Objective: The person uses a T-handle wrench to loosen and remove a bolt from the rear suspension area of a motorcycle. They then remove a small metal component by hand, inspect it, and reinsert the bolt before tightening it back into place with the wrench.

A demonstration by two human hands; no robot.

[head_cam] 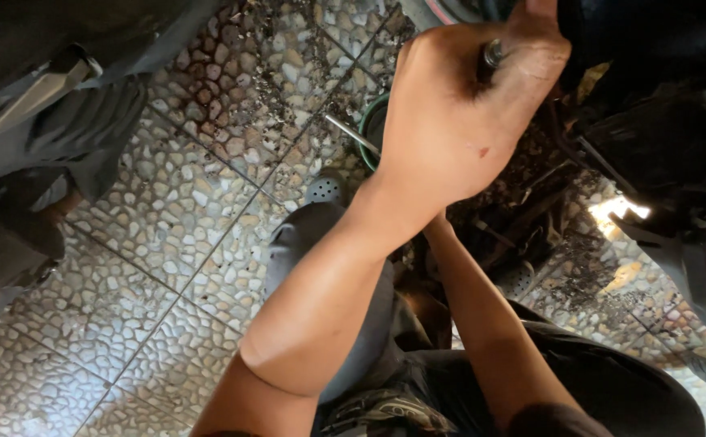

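Left hand [458,113] fingers curled tight around a metal tool [492,55] at 1 o'clock; right hand hidden behind it, grip unclear. Pebble-tile floor [167,210], dirty, dark machine [660,121] at 2 o'clock.

1. The left hand [458,105] is raised at the floor's [175,218] far edge, closed around a metal tool [492,57].
2. The machine body [660,121] stands to its right.
3. A round bowl [372,125] lies on the floor behind the left wrist.
4. The right forearm [482,316] reaches under the left.
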